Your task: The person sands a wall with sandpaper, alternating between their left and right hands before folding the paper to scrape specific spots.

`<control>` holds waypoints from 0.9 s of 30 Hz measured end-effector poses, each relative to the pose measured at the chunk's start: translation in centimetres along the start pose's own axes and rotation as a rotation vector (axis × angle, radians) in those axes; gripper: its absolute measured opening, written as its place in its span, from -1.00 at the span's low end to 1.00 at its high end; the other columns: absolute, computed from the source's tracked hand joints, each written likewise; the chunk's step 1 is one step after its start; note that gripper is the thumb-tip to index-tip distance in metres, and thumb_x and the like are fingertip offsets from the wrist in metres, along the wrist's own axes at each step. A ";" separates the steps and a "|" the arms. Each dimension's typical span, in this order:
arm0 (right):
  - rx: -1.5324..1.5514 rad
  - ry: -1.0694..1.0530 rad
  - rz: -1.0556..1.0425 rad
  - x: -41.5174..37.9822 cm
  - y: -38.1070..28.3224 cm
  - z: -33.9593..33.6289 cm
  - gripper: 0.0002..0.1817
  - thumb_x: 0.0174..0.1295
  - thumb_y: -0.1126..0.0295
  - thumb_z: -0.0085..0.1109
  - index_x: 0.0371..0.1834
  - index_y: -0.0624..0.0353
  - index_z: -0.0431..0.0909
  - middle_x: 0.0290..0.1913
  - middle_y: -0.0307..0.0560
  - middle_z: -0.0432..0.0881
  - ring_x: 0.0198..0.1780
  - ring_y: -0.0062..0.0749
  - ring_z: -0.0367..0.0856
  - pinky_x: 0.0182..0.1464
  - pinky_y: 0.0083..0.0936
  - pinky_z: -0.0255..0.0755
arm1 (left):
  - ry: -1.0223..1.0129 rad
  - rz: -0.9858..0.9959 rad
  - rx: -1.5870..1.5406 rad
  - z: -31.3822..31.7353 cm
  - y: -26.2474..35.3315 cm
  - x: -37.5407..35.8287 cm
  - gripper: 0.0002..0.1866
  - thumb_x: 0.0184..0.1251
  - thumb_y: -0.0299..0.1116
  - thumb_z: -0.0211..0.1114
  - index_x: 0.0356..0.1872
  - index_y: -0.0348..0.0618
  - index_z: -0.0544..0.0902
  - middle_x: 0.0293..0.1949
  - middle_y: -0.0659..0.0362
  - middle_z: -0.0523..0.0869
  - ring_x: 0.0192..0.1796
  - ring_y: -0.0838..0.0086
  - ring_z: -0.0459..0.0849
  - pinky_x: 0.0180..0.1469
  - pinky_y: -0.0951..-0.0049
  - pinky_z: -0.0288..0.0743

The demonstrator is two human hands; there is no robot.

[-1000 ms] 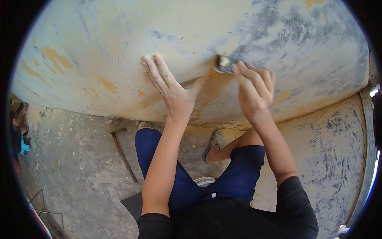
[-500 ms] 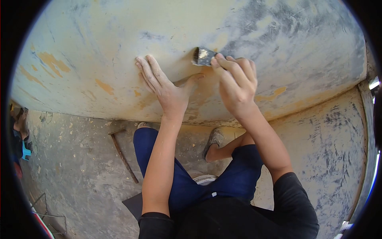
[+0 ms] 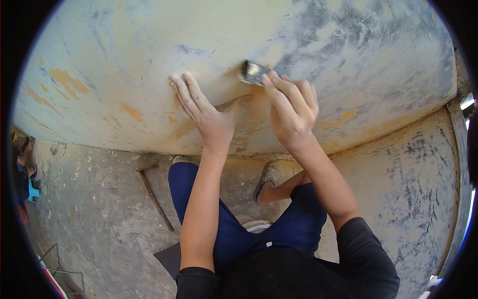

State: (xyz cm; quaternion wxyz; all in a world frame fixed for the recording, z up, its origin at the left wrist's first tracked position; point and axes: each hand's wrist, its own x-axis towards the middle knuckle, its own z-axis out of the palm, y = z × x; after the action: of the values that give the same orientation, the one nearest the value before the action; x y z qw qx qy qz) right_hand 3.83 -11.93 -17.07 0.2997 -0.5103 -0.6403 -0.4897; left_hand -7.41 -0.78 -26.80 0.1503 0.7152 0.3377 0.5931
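My left hand [image 3: 211, 117] rests on the pale, patchy curved surface [image 3: 134, 55], fingers stretched out and thumb spread to the right. In my right hand [image 3: 295, 109] is a scraper [image 3: 252, 72] with a wide, stained metal blade, gripped between thumb and fingers. The blade points left and lies close to the surface, up and to the right of my left hand; whether its edge touches cannot be told. Orange-tan patches [image 3: 131, 111] and dark grey smears [image 3: 348, 32] mark the surface.
A hammer-like tool with a long thin handle [image 3: 157, 199] lies on the rough grey floor [image 3: 109, 199]. A dark flat sheet [image 3: 168, 259] is beside my left leg. At the far left are a small blue stool [image 3: 33, 191] and bent wire [image 3: 67, 271].
My right hand and the scraper have shifted slightly left and down, and the blade has tilted a little. The left hand keeps its place on the surface.
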 end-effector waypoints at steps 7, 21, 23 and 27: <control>-0.074 0.028 0.095 -2.6 1.0 -1.5 -0.69 0.04 0.67 0.42 -0.09 0.31 0.83 -0.15 -0.04 0.83 -0.26 -0.32 0.69 -0.19 -0.44 0.54 | 0.047 0.033 -0.018 0.5 -0.2 0.0 0.50 0.00 0.46 0.58 0.71 -0.47 0.00 0.72 -0.29 -0.05 0.76 -0.19 -0.10 0.69 -0.23 -0.10; -0.061 0.060 0.100 0.6 -0.3 -0.2 -0.70 0.00 0.75 0.44 -0.15 0.32 0.82 -0.21 -0.07 0.81 -0.31 -0.32 0.66 -0.23 -0.46 0.58 | 0.034 0.036 0.002 0.1 0.0 0.0 0.45 0.03 0.15 0.74 0.72 -0.41 -0.05 0.71 -0.31 -0.06 0.76 -0.21 -0.11 0.69 -0.20 -0.03; -0.014 0.057 0.092 1.2 -0.9 0.0 -0.69 0.00 0.75 0.44 -0.14 0.32 0.82 -0.22 -0.07 0.81 -0.31 -0.32 0.66 -0.23 -0.46 0.57 | 0.018 0.026 -0.008 -0.1 0.0 -0.3 0.45 0.03 0.15 0.74 0.72 -0.41 -0.05 0.71 -0.31 -0.07 0.76 -0.21 -0.11 0.69 -0.20 -0.03; -0.058 0.042 0.065 -1.4 0.2 -1.0 -0.69 0.03 0.72 0.43 -0.11 0.33 0.82 -0.22 -0.04 0.81 -0.31 -0.31 0.65 -0.21 -0.44 0.62 | 0.012 0.009 -0.018 -0.3 0.2 0.1 0.46 0.02 0.16 0.75 0.72 -0.41 -0.05 0.71 -0.31 -0.07 0.76 -0.22 -0.11 0.69 -0.20 -0.03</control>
State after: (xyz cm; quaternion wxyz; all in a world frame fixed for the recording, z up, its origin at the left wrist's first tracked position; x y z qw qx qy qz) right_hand 4.30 -13.36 -17.88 0.3139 -0.5290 -0.6024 -0.5087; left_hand -7.62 -0.93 -26.56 0.1520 0.7119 0.3299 0.6010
